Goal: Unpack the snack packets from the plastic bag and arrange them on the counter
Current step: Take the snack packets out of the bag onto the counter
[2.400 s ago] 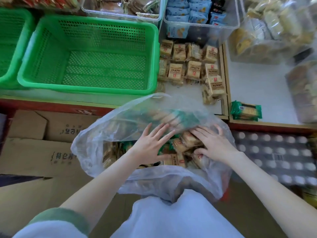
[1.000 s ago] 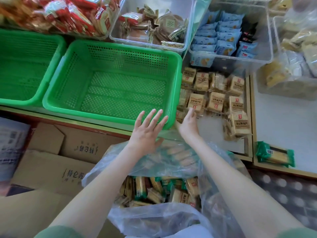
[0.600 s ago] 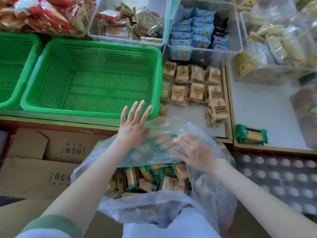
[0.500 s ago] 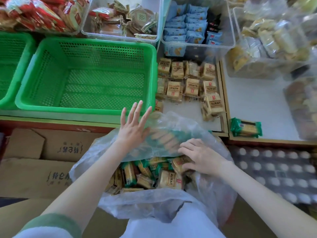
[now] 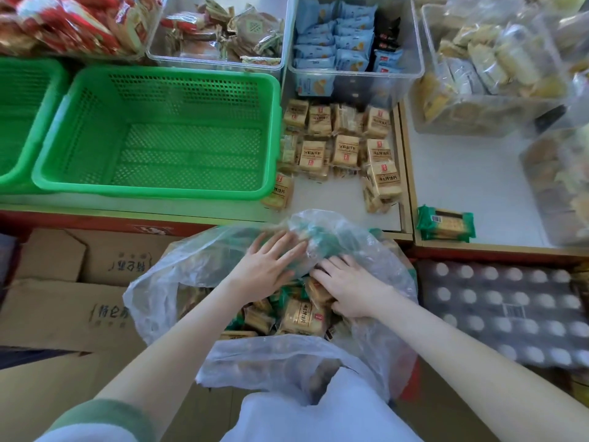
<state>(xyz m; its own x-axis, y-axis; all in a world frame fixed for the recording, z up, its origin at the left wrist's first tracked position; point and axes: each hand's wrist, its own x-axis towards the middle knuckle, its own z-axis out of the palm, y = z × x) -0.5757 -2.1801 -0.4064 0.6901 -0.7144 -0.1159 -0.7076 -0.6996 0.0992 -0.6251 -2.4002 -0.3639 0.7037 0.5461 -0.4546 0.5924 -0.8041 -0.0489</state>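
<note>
The right hand (image 5: 349,287) hides its fingertips among packets in the plastic bag (image 5: 287,355) (grip unreadable). At nine o'clock, a second green basket (image 5: 22,116) is cut off.

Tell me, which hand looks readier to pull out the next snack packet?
Probably the right hand: its fingers curl down among the tan packets inside the plastic bag. The left hand lies flat, pressing the bag's far side back.

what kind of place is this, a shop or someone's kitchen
Most likely a small snack shop or its stockroom. Clear bins hold sorted wrapped snacks, rows of identical beige packets lie on the counter, and cardboard cartons sit below.
</note>
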